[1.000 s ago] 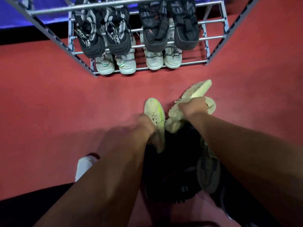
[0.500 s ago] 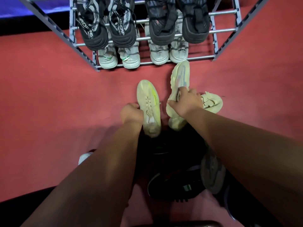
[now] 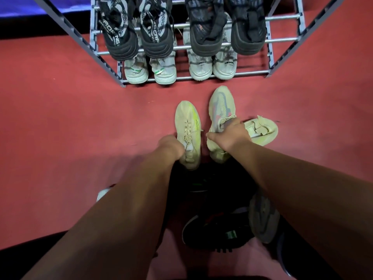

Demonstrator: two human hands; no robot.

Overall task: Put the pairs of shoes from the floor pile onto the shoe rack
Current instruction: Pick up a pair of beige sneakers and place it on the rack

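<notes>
The left hand [image 3: 171,147] has its fingers curled round the heel end of a cream lace-up shoe [image 3: 186,122]. This shoe is smooth-skinned with a neon-yellow streak down one side, and its rounded toe points away from the hand toward the shoe rack [image 3: 181,78]. The right hand [image 3: 230,136] clamps thumb and fingers over the collar of a cream knit shoe [image 3: 221,104], which is woven with faded pink and blue patches. Its toe reaches past the fingers, close to the rack's front bar. The two held shoes sit side by side with a narrow gap between them; whether they rest on the floor or are lifted cannot be told.

Just right of the right hand, partly under the wrist, a third cream shoe [image 3: 262,128] lies tipped on its side on the red floor [image 3: 80,122], a matte, carpet-like surface. Behind both wrists, beneath the forearms, lies the pile: a black trainer [image 3: 218,235] with a green tab and ribbed sole, and a grey-beige knit shoe [image 3: 262,217] against it.

The rack is thin grey metal tubing. Beyond the hands, its lower tier carries pale grey shoes [image 3: 200,69]. The tier above carries chunky black shoes [image 3: 121,45], toes hanging over the bar.
</notes>
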